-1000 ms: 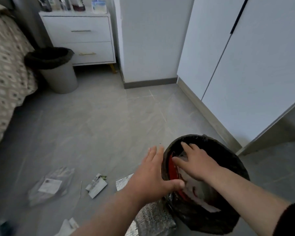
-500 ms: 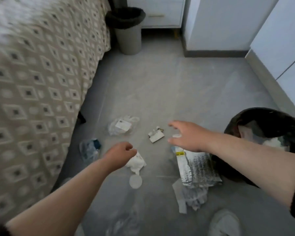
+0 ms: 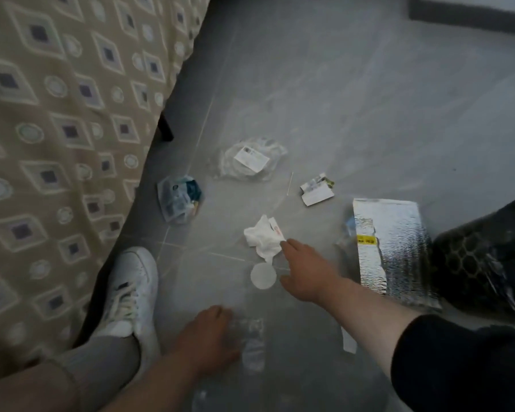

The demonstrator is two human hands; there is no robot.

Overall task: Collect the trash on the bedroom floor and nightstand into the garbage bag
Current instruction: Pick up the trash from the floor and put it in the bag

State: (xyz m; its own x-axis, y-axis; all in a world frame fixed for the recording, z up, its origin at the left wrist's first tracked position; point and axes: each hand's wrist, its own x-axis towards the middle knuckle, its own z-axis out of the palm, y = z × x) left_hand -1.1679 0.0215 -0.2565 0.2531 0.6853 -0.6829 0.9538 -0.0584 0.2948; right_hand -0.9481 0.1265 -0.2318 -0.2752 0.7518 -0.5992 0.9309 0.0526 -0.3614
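Note:
Trash lies scattered on the grey floor. My right hand (image 3: 304, 272) reaches forward, its fingertips touching a crumpled white tissue (image 3: 263, 239); a round white disc (image 3: 263, 275) lies just below the tissue. My left hand (image 3: 211, 334) is low at the edge of a crumpled clear plastic wrapper (image 3: 252, 346); blur hides whether it grips it. The black garbage bag (image 3: 488, 263) stands at the right edge, with a silver foil pouch (image 3: 390, 248) lying against it. Farther off lie a clear bag with a label (image 3: 250, 162), a blue wrapper (image 3: 179, 199) and a small torn carton (image 3: 317, 190).
The bed with its patterned cover (image 3: 57, 129) fills the left side. My white shoe (image 3: 128, 289) stands beside it. A thin stick (image 3: 290, 184) and a white paper strip (image 3: 348, 340) also lie on the floor. A dark skirting board (image 3: 470, 13) runs at the top right.
I have bent lower and turned left from the garbage bag toward the trash. My right hand left the bag and came down to the tissue; my left hand dropped to the clear wrapper.

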